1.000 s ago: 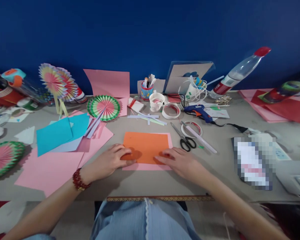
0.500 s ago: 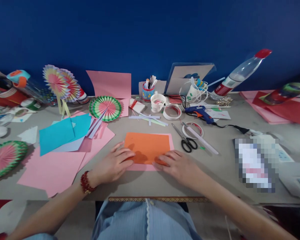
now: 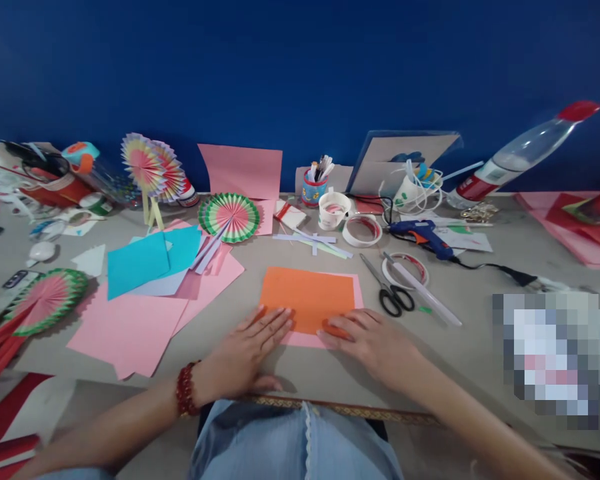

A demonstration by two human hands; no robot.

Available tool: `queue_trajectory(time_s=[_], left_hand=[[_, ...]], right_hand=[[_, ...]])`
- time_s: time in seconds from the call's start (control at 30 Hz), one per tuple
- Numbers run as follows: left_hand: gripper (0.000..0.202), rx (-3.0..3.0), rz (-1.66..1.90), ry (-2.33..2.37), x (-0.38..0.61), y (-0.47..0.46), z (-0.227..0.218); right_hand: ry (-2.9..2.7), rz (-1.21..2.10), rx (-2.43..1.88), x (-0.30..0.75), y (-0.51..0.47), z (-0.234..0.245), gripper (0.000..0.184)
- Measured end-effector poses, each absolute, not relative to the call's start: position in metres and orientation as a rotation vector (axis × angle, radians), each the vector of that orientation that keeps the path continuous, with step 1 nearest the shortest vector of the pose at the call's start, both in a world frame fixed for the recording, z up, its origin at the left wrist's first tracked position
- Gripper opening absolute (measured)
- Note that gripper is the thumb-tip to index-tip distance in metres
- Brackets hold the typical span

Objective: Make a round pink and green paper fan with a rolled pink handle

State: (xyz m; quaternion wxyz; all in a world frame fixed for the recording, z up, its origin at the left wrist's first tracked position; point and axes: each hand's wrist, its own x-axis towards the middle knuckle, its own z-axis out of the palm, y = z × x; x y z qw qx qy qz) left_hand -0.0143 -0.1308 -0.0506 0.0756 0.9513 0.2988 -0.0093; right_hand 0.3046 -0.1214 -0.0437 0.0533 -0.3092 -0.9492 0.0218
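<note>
An orange sheet of paper (image 3: 307, 297) lies in front of me on top of a pink sheet (image 3: 359, 291), whose edges show at the right and bottom. My left hand (image 3: 253, 347) is open, its fingers stretched flat across the orange sheet's lower left part, thumb apart near the table edge. At the lower right corner, my right hand (image 3: 373, 340) has its thumb and fingers bent round the orange paper, a bit of which shows between them. Black-handled scissors (image 3: 391, 293) lie just right of the sheets.
Pink sheets (image 3: 130, 333) and blue paper (image 3: 140, 263) lie on the left, beside folded paper fans (image 3: 229, 217). Rolls of tape (image 3: 362, 231), a glue gun (image 3: 423, 237) and a clear glue stick (image 3: 430, 293) sit to the right. A plastic bottle (image 3: 525, 157) leans against the blue wall (image 3: 300, 67).
My left hand has shifted from the orange sheet's left edge to lie flat over its lower left part. My right hand stays by the lower right corner. The view has turned slightly left.
</note>
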Motion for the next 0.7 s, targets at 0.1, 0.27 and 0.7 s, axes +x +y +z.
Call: queue_trajectory(time_s=[0.1, 0.27, 0.7], left_hand=[[0.095, 2.865, -0.005, 1.05, -0.045, -0.139, -0.054], [0.096, 2.869, 0.101, 1.367, -0.055, -0.145, -0.047], [0.097, 2.834, 0.055, 0.836, 0.011, -0.134, -0.054]], right_hand=[[-2.871, 0.066, -0.931, 0.305, -0.122, -0.045, 0.044], [-2.888, 0.085, -0.945, 0.306, -0.121, -0.047, 0.047], [-2.801, 0.013, -1.066, 0.318, -0.142, -0.054, 0.052]])
